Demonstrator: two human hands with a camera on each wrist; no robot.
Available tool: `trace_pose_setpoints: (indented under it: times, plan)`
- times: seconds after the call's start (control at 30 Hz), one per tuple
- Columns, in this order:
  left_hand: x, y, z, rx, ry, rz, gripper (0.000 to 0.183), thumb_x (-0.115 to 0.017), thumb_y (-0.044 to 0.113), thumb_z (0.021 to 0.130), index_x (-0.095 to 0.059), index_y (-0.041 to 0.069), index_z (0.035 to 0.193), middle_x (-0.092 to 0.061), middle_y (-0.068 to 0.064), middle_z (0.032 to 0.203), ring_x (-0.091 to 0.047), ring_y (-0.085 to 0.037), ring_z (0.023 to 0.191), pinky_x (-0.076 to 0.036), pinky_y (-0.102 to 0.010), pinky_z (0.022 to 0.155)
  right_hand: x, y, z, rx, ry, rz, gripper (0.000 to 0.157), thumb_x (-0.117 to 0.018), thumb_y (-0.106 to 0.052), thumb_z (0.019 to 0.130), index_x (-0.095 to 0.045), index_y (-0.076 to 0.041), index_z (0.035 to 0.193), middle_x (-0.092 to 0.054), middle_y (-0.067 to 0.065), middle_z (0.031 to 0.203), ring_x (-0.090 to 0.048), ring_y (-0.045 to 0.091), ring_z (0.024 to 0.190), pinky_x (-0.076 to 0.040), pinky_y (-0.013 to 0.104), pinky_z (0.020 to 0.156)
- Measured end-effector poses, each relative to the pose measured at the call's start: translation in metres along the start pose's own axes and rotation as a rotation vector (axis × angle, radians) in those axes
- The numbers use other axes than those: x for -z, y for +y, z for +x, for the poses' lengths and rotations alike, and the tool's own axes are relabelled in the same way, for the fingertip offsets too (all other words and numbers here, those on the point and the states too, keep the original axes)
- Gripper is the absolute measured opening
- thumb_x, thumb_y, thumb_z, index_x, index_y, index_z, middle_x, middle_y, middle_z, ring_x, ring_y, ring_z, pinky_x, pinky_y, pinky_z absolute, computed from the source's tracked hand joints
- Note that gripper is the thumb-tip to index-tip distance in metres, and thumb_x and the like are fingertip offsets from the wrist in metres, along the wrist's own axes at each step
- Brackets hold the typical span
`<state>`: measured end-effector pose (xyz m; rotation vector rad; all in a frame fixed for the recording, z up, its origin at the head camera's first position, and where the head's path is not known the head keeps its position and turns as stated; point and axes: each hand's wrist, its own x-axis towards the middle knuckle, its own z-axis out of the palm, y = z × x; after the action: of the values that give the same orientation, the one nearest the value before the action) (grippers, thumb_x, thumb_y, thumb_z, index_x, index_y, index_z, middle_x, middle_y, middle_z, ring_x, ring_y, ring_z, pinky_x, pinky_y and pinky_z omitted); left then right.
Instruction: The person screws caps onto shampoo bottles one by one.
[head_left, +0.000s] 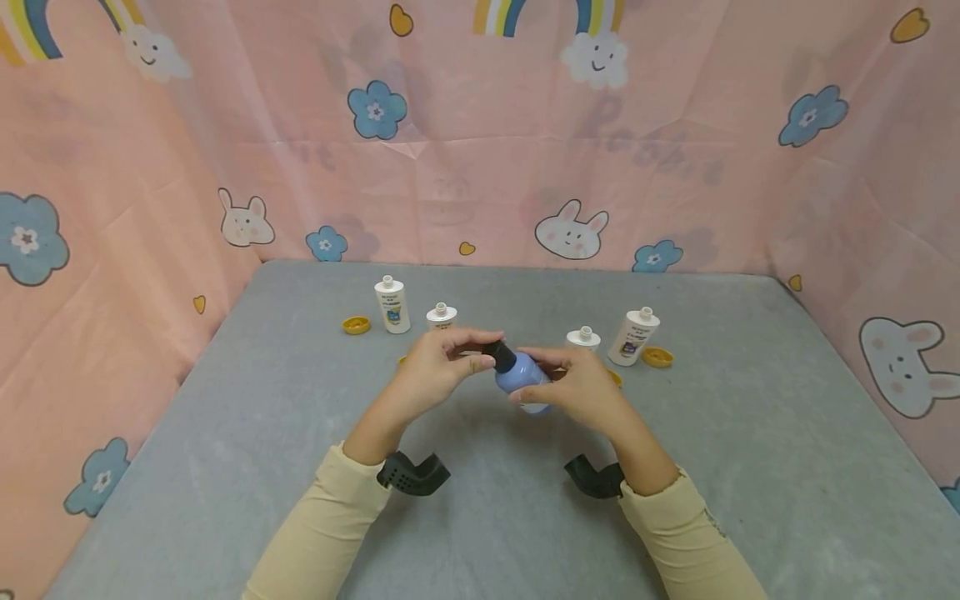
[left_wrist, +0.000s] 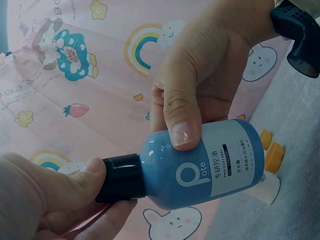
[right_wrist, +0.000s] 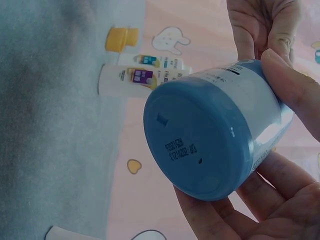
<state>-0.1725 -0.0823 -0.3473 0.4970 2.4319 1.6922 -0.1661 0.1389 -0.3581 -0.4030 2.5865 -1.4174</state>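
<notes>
Tilted above the table, a blue bottle [head_left: 519, 375] with a white label [left_wrist: 232, 157] and a black cap [left_wrist: 121, 178] is held between both hands. My left hand [head_left: 429, 371] pinches the black cap between thumb and fingers. Around the bottle's body, my right hand [head_left: 581, 387] grips with the thumb on one side and fingers on the other. The right wrist view shows the bottle's flat base [right_wrist: 192, 142] with printed characters. Whether the cap is loose on the neck cannot be told.
Several white bottles without caps stand behind the hands, among them one at back left [head_left: 393, 307] and one at right [head_left: 633, 337]. Yellow caps lie beside them, such as a left one [head_left: 356, 325] and a right one [head_left: 657, 357]. A pink patterned cloth [head_left: 465, 167] hangs behind the grey table [head_left: 225, 467].
</notes>
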Motion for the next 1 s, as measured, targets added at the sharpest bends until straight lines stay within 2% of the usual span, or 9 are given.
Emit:
trace_pose_setpoints:
  times: [0.33, 0.5, 0.6, 0.77, 1.0]
  plan:
    - [0.0032, 0.0008, -0.0011, 0.013, -0.025, -0.040, 0.036, -0.069, 0.013, 0.093, -0.066, 0.010, 0.129, -0.066, -0.009, 0.132, -0.067, -0.025, 0.117, -0.056, -0.039, 0.097, 0.0006, -0.0014, -0.0004, -0.017, -0.014, 0.021, 0.058, -0.085, -0.024, 0.079, -0.066, -0.005, 0.129, -0.069, 0.016, 0.124, -0.065, 0.030, 0.109, -0.057, 0.046, 0.091]
    - [0.0054, 0.0032, -0.0026, 0.080, 0.005, -0.079, 0.036, -0.073, 0.023, 0.091, -0.069, 0.014, 0.126, -0.069, -0.004, 0.127, -0.066, -0.022, 0.117, -0.054, -0.040, 0.099, -0.0006, -0.0035, -0.0011, -0.008, -0.002, 0.015, 0.056, -0.086, -0.022, 0.078, -0.067, -0.004, 0.128, -0.069, 0.016, 0.125, -0.065, 0.030, 0.110, -0.055, 0.049, 0.096]
    - [0.0042, 0.0022, -0.0018, 0.126, 0.042, -0.059, 0.032, -0.075, 0.029, 0.089, -0.072, 0.017, 0.118, -0.073, 0.000, 0.118, -0.066, -0.017, 0.112, -0.054, -0.040, 0.097, -0.0026, -0.0054, -0.0015, -0.008, 0.005, -0.010, 0.056, -0.086, -0.021, 0.077, -0.067, -0.003, 0.127, -0.069, 0.016, 0.124, -0.066, 0.030, 0.110, -0.054, 0.050, 0.097]
    - [0.0021, -0.0002, 0.0003, 0.160, 0.054, -0.073, 0.027, -0.076, 0.028, 0.089, -0.074, 0.013, 0.111, -0.075, -0.004, 0.108, -0.071, -0.024, 0.101, -0.056, -0.041, 0.093, -0.0042, -0.0049, -0.0016, -0.017, 0.014, -0.038, 0.055, -0.086, -0.021, 0.077, -0.068, -0.005, 0.127, -0.070, 0.016, 0.123, -0.067, 0.031, 0.110, -0.056, 0.049, 0.094]
    - [-0.0008, 0.0001, 0.0009, 0.162, 0.043, -0.088, 0.027, -0.075, 0.021, 0.090, -0.072, 0.007, 0.112, -0.074, -0.010, 0.109, -0.073, -0.028, 0.098, -0.058, -0.044, 0.092, -0.0043, -0.0029, -0.0020, -0.015, 0.018, -0.046, 0.055, -0.086, -0.021, 0.077, -0.068, -0.005, 0.127, -0.069, 0.016, 0.123, -0.067, 0.031, 0.109, -0.057, 0.047, 0.091]
